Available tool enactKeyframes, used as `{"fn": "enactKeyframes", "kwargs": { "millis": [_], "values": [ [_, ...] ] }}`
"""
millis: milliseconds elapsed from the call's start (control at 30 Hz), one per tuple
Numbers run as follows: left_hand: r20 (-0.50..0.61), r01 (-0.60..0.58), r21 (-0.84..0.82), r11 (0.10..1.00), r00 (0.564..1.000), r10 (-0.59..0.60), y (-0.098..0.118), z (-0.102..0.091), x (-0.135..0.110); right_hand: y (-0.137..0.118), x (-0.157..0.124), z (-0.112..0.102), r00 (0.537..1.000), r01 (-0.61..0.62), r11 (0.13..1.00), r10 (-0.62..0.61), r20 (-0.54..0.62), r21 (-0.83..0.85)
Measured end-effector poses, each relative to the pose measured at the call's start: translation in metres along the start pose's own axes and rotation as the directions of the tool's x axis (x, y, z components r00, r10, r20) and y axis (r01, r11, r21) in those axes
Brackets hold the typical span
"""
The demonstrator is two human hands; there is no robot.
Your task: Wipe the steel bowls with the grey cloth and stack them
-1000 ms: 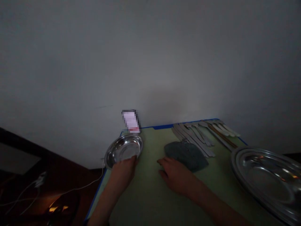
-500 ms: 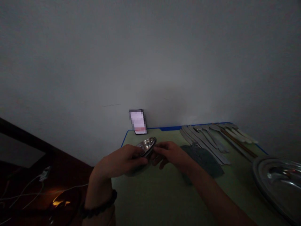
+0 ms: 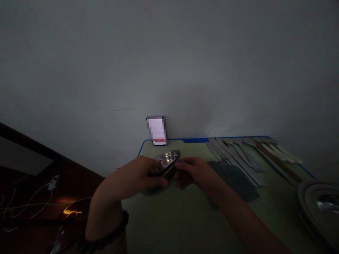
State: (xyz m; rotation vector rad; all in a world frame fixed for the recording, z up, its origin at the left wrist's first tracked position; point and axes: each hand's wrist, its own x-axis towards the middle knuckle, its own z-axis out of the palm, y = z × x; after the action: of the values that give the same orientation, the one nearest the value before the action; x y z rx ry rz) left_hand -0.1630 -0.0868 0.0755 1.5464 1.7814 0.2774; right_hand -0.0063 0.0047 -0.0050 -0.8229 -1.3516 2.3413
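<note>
A small shiny steel plate [image 3: 169,159] is held tilted above the green table [image 3: 185,218], between both of my hands. My left hand [image 3: 137,176] grips its near left rim, fingers curled around the edge. On the right rim, my right hand [image 3: 194,173] closes its fingers. A dark bead bracelet circles my left wrist. Just right of my right hand, a dark grey cloth [image 3: 235,180] lies flat on the table.
Several steel utensils [image 3: 238,155] lie in a row at the back right. A large steel platter [image 3: 320,208] sits at the right edge. A phone [image 3: 156,131] leans on the wall. Cables [image 3: 31,201] and an orange light lie left of the table.
My left hand has lifted the small plate off the table's left corner and tilted it. My right hand left the tabletop and took its other rim. The view shifted left.
</note>
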Motion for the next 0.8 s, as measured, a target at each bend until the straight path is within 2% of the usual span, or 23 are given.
{"fn": "enactKeyframes", "kwargs": {
  "millis": [200,300,533,600,667,733,800],
  "values": [
    [-0.085,0.097,0.023,0.995,0.992,-0.095,0.002,-0.002,-0.002,0.002,0.004,-0.007,0.998,-0.057,0.998,0.057,0.016,-0.011],
    [-0.138,0.075,0.083,0.994,0.988,-0.063,-0.002,-0.003,-0.005,0.005,0.008,-0.01,0.998,-0.063,0.997,0.063,0.02,-0.038],
    [-0.258,0.036,0.182,0.983,0.966,0.013,-0.002,-0.005,-0.018,0.028,0.023,-0.015,0.991,-0.111,0.963,0.126,0.046,-0.246],
    [-0.304,0.036,0.215,0.976,0.952,0.031,0.001,-0.003,-0.022,0.032,0.025,-0.017,0.987,-0.114,0.957,0.141,0.083,-0.266],
    [-0.365,0.05,0.238,0.97,0.93,0.041,0.004,-0.001,-0.024,0.031,0.022,-0.02,0.974,-0.076,0.936,0.144,0.175,-0.344],
    [-0.418,0.059,0.243,0.968,0.907,0.05,0.008,0.001,-0.024,0.025,0.015,-0.028,0.958,0.041,0.83,0.125,0.257,-0.556],
    [-0.448,0.032,0.204,0.979,0.892,0.064,0.01,0.003,-0.021,0.013,0.003,-0.041,0.966,0.169,0.607,0.056,0.254,-0.777]
  ]
}}
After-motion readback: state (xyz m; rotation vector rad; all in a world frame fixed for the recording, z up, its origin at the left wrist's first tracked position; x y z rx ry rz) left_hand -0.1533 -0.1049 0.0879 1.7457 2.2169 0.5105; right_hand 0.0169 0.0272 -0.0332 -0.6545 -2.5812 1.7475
